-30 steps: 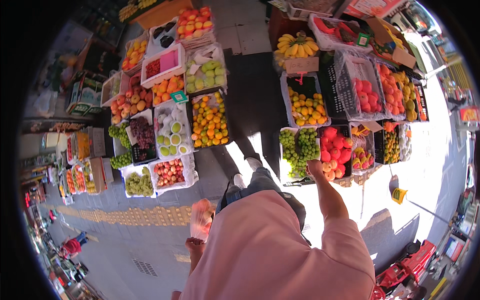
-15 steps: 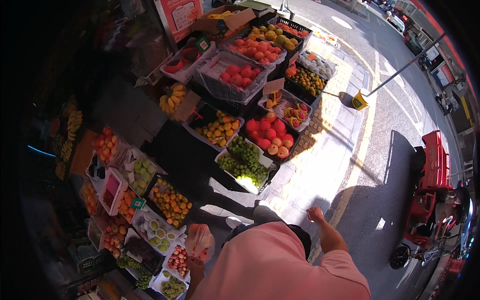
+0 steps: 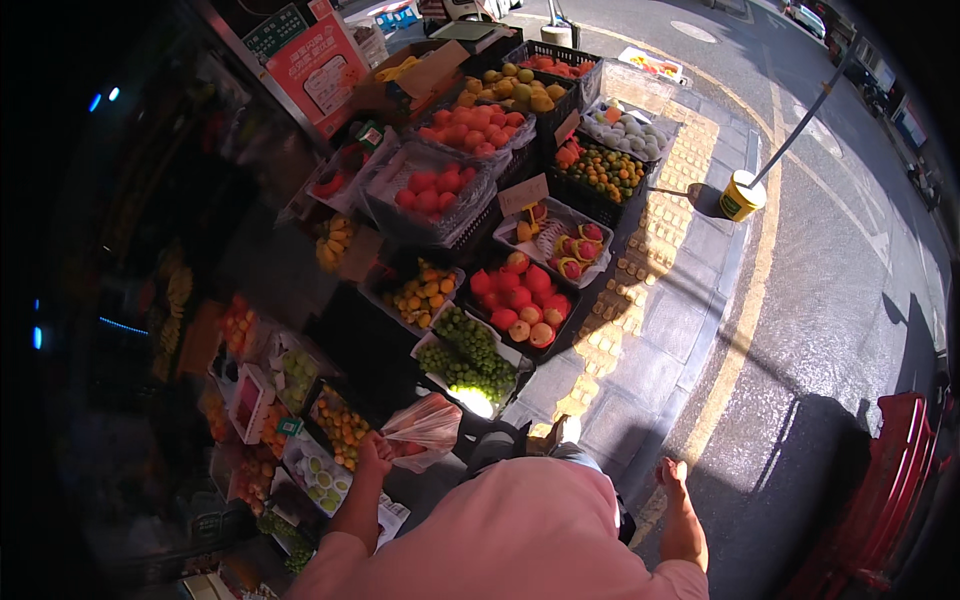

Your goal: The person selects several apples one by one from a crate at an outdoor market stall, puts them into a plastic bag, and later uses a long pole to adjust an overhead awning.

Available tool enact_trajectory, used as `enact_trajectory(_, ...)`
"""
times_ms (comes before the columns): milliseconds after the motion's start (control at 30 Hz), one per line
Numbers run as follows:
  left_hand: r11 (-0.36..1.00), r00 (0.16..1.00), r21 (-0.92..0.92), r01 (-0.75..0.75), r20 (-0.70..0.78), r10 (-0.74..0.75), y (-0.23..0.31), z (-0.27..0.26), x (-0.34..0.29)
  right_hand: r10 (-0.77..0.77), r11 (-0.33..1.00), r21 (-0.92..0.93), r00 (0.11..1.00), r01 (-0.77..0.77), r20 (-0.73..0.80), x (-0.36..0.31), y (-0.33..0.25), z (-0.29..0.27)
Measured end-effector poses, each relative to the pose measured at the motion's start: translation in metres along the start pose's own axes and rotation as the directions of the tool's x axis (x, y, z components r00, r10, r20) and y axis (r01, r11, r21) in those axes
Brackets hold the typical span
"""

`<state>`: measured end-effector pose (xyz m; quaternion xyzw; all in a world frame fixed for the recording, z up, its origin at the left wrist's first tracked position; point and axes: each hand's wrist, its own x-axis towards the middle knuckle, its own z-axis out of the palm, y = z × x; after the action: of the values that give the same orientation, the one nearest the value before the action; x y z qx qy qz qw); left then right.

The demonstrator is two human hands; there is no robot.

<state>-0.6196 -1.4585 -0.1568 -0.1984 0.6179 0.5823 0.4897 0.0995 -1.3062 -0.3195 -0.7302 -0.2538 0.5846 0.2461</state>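
Observation:
My left hand (image 3: 374, 454) grips the gathered top of a thin, see-through plastic bag (image 3: 432, 428). Orange-red contents show dimly through it, but their kind is hard to make out. The bag is beside a crate of small orange fruit (image 3: 342, 428) and just below a white-lined box of green grapes (image 3: 468, 350). Out to my right, over the shaded pavement edge, my right hand (image 3: 672, 471) hangs with loosely curled fingers, thumb apart, and nothing visible in it.
Ahead stand black crates of red fruit (image 3: 520, 299), dragon fruit (image 3: 578, 250) and small citrus (image 3: 604, 172). A yellow bucket (image 3: 741, 197) holds a pole at the kerb. A red vehicle (image 3: 880, 485) is at the lower right. My shoe (image 3: 567, 430) is on the paving.
My left hand and the plastic bag have swung forward and up, away from the lower fruit boxes. My right hand is slightly lower and farther right. The stall and red vehicle have shifted in view.

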Motion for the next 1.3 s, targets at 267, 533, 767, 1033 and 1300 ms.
enact_trajectory(267,0.998,0.906,0.045,0.041,0.419,-0.056,-0.002,0.294,-0.008,-0.295,0.912,-0.117,0.828,0.393,0.477,0.045,-0.343,0.165)
enact_trajectory(533,0.997,0.828,0.026,0.078,0.555,-0.079,-0.019,0.553,0.034,-0.519,0.257,-0.137,0.256,0.957,0.816,0.084,-0.542,0.318)
enact_trajectory(767,0.993,0.786,-0.062,0.102,0.616,-0.042,0.004,0.695,0.048,-0.228,0.264,-0.153,0.216,0.952,0.949,0.174,-0.641,0.352)
enact_trajectory(1033,0.972,0.883,-0.226,0.068,0.467,0.047,0.029,0.777,0.053,0.071,0.303,-0.135,0.119,0.943,0.99,0.219,-0.75,0.382)
enact_trajectory(1300,0.866,0.957,-0.492,-0.092,0.198,0.214,0.057,0.862,0.031,0.407,0.545,-0.123,-0.134,0.829,0.903,0.263,-0.84,0.43)
